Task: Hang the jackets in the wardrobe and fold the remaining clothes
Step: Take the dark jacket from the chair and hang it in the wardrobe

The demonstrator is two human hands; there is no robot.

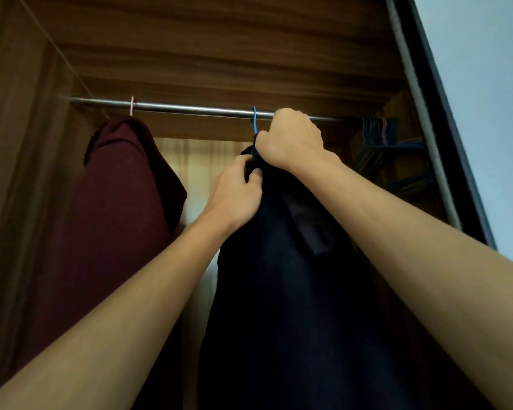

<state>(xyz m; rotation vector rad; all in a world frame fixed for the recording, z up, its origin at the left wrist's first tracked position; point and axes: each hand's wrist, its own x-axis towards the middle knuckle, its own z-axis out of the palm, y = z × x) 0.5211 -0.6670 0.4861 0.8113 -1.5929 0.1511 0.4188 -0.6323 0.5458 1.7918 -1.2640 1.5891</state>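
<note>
Dark jacket [293, 291] going onto the rail [190, 108].
Left hand [234, 193] and right hand [290, 137] pinch its collar; next, likely release.

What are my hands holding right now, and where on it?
Both hold the dark jacket at its top: the right hand at the neck just under the blue hanger hook, the left hand pinching the fabric just below.

1. The rail [190, 108] was smooth, shiny metal.
2. The wardrobe [219, 39] was matt, grained wood.
3. The maroon jacket [116, 202], at nine o'clock, was matt, slightly fuzzy cloth.
4. The dark jacket [279, 291] was smooth matt cloth.
5. The blue hook [254, 119] looked like glossy plastic.
</note>
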